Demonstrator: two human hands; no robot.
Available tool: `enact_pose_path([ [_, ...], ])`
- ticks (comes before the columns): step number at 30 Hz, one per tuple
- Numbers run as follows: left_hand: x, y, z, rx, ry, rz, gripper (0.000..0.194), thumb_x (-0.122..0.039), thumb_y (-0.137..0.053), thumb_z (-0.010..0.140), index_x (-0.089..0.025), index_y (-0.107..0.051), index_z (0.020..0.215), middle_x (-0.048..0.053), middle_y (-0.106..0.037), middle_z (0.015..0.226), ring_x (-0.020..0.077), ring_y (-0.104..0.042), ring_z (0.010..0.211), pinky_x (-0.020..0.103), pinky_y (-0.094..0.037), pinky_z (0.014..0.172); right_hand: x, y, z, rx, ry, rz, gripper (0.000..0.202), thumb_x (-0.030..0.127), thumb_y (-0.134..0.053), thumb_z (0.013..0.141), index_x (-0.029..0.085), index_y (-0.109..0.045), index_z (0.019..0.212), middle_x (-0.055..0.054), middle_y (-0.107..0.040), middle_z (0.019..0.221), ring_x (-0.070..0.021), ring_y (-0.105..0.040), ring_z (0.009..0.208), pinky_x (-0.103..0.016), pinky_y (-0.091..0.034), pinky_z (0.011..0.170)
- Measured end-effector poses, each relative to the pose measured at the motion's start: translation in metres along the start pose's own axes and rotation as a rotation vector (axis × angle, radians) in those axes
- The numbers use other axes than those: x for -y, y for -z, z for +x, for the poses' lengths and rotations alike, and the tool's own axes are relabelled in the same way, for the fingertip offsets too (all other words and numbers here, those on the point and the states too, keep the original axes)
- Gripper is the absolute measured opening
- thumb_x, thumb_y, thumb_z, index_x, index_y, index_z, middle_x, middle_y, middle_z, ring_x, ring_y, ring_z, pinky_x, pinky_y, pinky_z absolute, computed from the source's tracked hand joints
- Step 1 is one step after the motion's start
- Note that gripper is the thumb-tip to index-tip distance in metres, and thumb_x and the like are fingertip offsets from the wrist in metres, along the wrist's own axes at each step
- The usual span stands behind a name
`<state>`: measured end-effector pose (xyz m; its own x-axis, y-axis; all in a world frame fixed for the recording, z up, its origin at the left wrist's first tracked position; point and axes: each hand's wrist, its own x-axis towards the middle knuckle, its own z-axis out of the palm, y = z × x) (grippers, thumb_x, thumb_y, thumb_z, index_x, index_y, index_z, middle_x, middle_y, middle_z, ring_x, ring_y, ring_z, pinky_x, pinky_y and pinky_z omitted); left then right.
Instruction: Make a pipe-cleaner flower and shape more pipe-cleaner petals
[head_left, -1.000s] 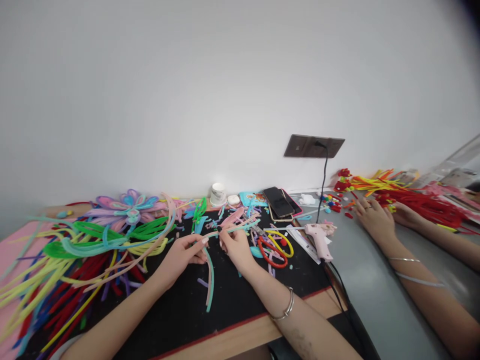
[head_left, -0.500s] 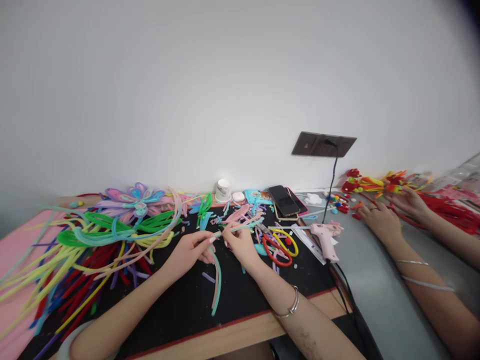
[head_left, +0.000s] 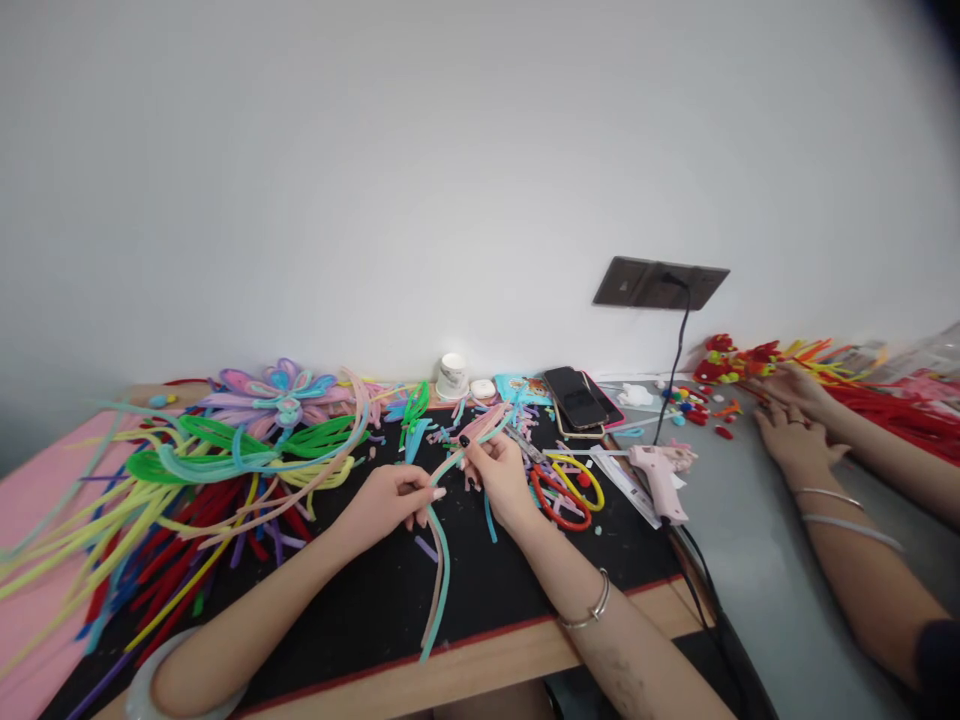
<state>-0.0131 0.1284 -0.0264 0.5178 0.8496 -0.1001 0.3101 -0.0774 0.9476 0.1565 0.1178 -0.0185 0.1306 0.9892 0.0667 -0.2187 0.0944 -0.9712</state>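
Two pipe cleaners (head_left: 441, 560), one mint green and one pale pink, lie side by side and run through both my hands. My left hand (head_left: 394, 508) pinches them near the middle, and their lower ends curve down over the black mat (head_left: 330, 610). Farther up the pair, my right hand (head_left: 496, 478) grips them between thumb and fingers, with the upper ends pointing away to the back right. Short pipe cleaner pieces lie on the mat just beyond my fingers. Scissors (head_left: 561, 506) with red and yellow handles rest right of my right hand.
Loose pipe cleaners (head_left: 90, 560) and a pipe cleaner flower (head_left: 281, 392) spread at the left. A paper cup (head_left: 452, 376) and a phone (head_left: 577, 398) stand along the wall. A pink glue gun (head_left: 660, 482) is corded to a wall socket (head_left: 660, 284). Another person's hands (head_left: 799, 440) work at the right.
My right hand has moved slightly right and back, and the gap between my hands is wider. More of the pipe cleaners hangs below my left hand. The other person's hands have shifted.
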Motion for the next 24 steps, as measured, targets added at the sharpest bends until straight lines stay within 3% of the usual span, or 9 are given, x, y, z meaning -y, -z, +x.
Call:
enact_pose_path([
  [10,-0.001,0.003,0.001,-0.027,0.111,-0.144,0.025,-0.041,-0.06,0.076,-0.016,-0.057,0.073,0.0,-0.065,0.054,0.0136,-0.064,0.053,0.02,-0.049,0.051,-0.008,0.002,0.001,0.093,-0.03,-0.017,0.021,0.028,-0.06,0.074,0.014,-0.056,0.059,0.002,-0.053,0.046,-0.0046,-0.037,0.032,-0.018,-0.025,0.034],
  [19,-0.004,0.007,0.002,-0.206,0.136,-0.325,0.03,-0.042,-0.068,0.068,-0.015,-0.054,0.069,-0.001,-0.064,0.061,0.0157,-0.068,0.065,0.022,-0.053,0.06,-0.009,0.004,0.006,-0.01,-0.008,0.099,0.024,0.033,-0.065,0.069,0.016,-0.052,0.06,0.001,-0.06,0.053,-0.0057,-0.039,0.034,-0.019,-0.028,0.034],
  [24,-0.003,0.01,0.002,-0.277,0.12,-0.381,0.034,-0.043,-0.07,0.067,-0.014,-0.062,0.083,0.002,-0.066,0.069,0.018,-0.069,0.071,0.025,-0.055,0.065,-0.006,0.008,0.009,-0.056,0.033,0.109,0.026,0.032,-0.066,0.069,0.018,-0.045,0.063,0.001,-0.062,0.054,-0.0057,-0.04,0.034,-0.019,-0.027,0.034],
])
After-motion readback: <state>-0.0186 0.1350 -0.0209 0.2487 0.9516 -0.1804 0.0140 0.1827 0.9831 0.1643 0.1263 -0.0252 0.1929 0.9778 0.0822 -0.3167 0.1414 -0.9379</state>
